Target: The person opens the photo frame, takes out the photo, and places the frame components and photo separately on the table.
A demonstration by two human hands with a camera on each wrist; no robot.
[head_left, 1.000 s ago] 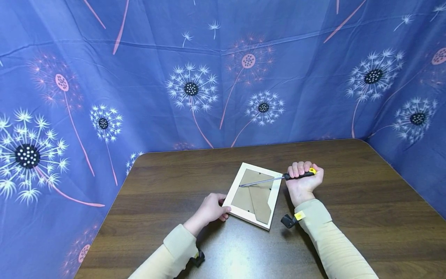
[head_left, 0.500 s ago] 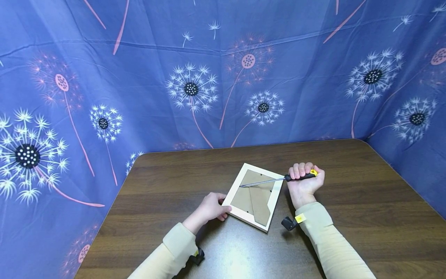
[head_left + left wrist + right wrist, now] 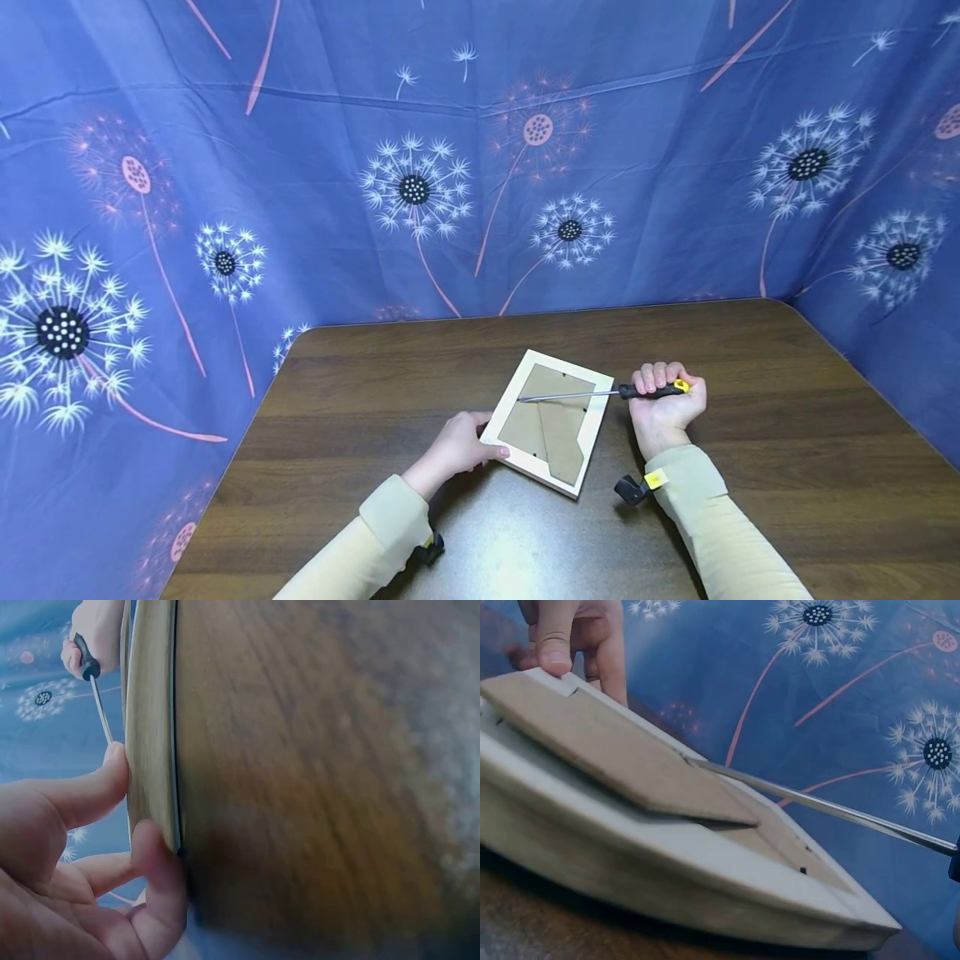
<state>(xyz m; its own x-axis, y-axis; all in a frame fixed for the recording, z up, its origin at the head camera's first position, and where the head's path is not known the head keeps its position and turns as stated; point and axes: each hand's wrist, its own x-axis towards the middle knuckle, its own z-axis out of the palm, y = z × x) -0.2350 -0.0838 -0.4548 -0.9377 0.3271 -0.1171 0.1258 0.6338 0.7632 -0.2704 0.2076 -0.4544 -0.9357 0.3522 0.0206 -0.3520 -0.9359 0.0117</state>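
A picture frame [image 3: 517,457] with pale wooden edges lies back side up, its brown backing board [image 3: 517,429] and angled stand flap [image 3: 561,446] showing. My left hand [image 3: 459,446] grips its near left corner, thumb on top and fingers at the edge and below. In my right hand [image 3: 666,408] is a screwdriver [image 3: 570,396], held by its black and yellow handle. The metal shaft reaches leftward across the frame, and the tip meets a small dark tab at the backing's left edge. The right wrist view shows the shaft [image 3: 825,802] slanting down to that tab.
Beneath everything is a dark brown wooden table [image 3: 360,375]. A blue cloth [image 3: 315,208] printed with dandelions hangs behind it and along the sides. Small black cameras are strapped at both wrists.
My right hand has shifted slightly right and down, so the screwdriver lies flatter, its tip still at the left tab. The left thumb has slid a little further onto the frame.
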